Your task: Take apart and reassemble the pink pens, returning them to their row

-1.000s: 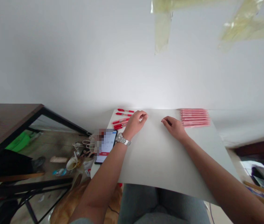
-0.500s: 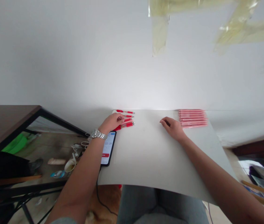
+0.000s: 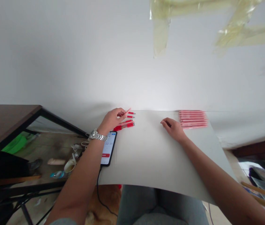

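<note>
A slim pink pen (image 3: 128,111) is pinched between the thumb and fingers of my left hand (image 3: 115,118), its end sticking out up and to the right. Just under and beyond that hand lie several red pens (image 3: 130,125), their left ends partly covered by it. My right hand (image 3: 172,127) rests on the white table (image 3: 151,159) with fingers curled in, and nothing shows in it. Right beside it is a neat row of pink pens (image 3: 193,119) lying parallel. A phone (image 3: 109,148) showing a timer lies below my left wrist.
The white wall (image 3: 113,56) rises behind the table's back edge. A cable (image 3: 98,190) hangs from the phone over the front edge. At left stands a dark desk (image 3: 8,122), with a cup (image 3: 69,166) and clutter below. A brown furry animal (image 3: 106,203) lies under the table.
My left hand has risen slightly away from the red pens, and a pink pen now shows in its fingers. My right hand has stayed in place.
</note>
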Tool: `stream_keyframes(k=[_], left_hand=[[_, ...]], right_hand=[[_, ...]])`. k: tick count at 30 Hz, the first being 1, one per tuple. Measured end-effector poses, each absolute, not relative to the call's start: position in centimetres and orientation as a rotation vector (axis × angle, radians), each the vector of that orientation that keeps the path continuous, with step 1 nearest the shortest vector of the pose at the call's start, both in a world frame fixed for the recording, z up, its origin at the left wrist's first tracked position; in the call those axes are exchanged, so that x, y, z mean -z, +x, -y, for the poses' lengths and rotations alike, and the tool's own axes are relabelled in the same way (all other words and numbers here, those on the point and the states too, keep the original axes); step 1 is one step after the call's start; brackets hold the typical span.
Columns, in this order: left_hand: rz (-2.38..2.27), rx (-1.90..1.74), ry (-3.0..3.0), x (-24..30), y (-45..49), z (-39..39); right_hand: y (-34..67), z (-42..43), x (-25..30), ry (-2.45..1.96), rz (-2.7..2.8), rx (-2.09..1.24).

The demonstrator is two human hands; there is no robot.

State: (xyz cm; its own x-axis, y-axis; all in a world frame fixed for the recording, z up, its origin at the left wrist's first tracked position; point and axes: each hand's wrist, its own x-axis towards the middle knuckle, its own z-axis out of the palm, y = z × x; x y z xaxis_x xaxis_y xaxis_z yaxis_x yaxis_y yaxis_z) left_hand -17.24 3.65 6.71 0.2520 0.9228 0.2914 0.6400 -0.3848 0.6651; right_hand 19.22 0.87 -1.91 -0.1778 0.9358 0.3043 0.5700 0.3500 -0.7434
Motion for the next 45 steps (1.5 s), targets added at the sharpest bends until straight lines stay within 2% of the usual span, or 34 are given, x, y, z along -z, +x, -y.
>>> stream_keyframes(k=[5, 15, 23, 36, 45], left_hand=[[-1.183, -1.105, 1.697, -7.3, -11.1, -1.7], [-0.891, -1.275, 1.145, -1.7, -1.5, -0.8], [-0.808, -1.279, 1.089, -0.5, -0.5, -0.7], [-0.734, -1.393, 1.039, -0.2, -0.4, -0.6], [-0.835, -1.378, 1.071, -0.1, -0.4, -0.2]], right_hand=[[19.3, -0.9, 1.9, -1.334, 1.852, -0.636], [19.5, 0.4, 0.8, -1.138, 1.771, -0.873], [19.0, 0.8, 0.3, -1.190, 1.891, -0.741], [19.5, 1.2, 0.0, -1.144, 1.953, -0.867], [19.4, 1.5, 0.3, -1.260, 1.943, -0.694]])
